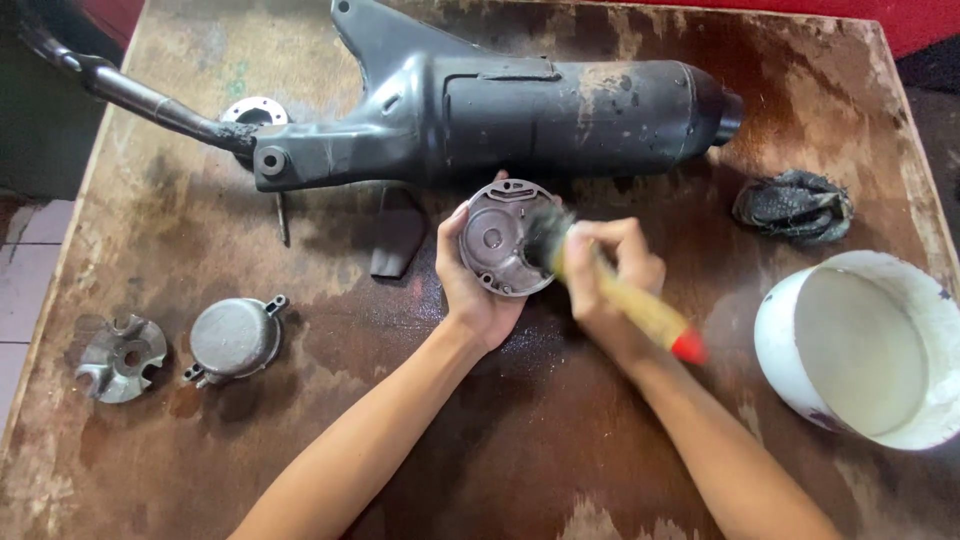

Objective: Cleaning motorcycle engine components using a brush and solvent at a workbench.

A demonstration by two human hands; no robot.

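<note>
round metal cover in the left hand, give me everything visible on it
The cover is a round, grey cast-metal disc, dull and grimy. Its inner face is turned up toward the camera: a raised rim with small lugs around the edge, a central boss with a hole, and shallow ribs. The left hand cups it from below and the left side, tilted, above the stained wooden table, just in front of the black exhaust. The dark bristles of the brush, held in the right hand, press on its right edge.

The left hand (470, 290) cups a round metal cover (500, 238) above the table (500, 440); the right hand (610, 275) presses a wooden-handled brush (610, 285) against it, below a black muffler (480, 105).
</note>
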